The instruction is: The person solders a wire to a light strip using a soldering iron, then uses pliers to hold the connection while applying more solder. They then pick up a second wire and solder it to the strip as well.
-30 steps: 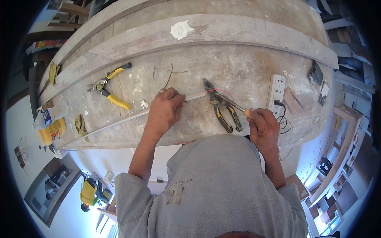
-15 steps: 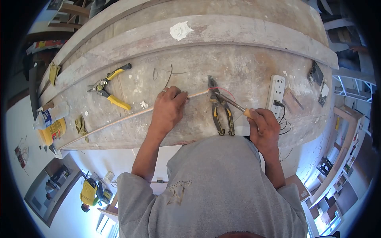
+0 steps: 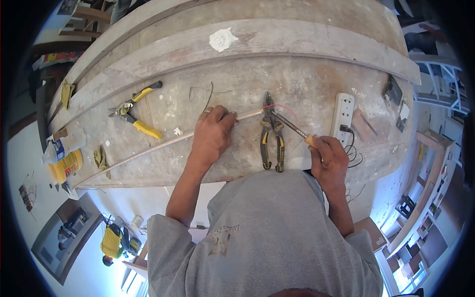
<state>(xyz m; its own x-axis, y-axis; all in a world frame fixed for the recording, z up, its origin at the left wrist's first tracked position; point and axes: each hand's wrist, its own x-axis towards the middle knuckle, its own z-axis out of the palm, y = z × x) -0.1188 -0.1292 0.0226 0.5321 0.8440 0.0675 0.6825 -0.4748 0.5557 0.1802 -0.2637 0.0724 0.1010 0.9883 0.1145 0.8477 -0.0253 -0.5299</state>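
My left hand (image 3: 213,131), fingers pinched together, is on a long thin strip (image 3: 148,148) that runs from the table's lower left edge to the pliers. A thin dark wire (image 3: 210,96) rises from behind its fingers. My right hand (image 3: 329,158) grips the pale handle of a soldering iron (image 3: 297,130). Its metal shaft points left at the strip's end, by the jaws of the yellow-and-black pliers (image 3: 271,131). A thin red wire (image 3: 283,107) curves out there. Exactly what the iron's tip touches is too small to tell.
Yellow-handled snips (image 3: 133,111) lie at the left. A white power strip (image 3: 343,119) with a black plug is at the right. Long boards (image 3: 297,37) cross the table's far side. A bottle (image 3: 64,146) and a yellow tub (image 3: 67,166) stand at the left edge. Another person (image 3: 111,240) is in the background.
The pliers have turned, jaws shifting right and handles swinging left. The soldering iron's shaft and the red wire's end have shifted slightly right. Both hands remain nearly in place.
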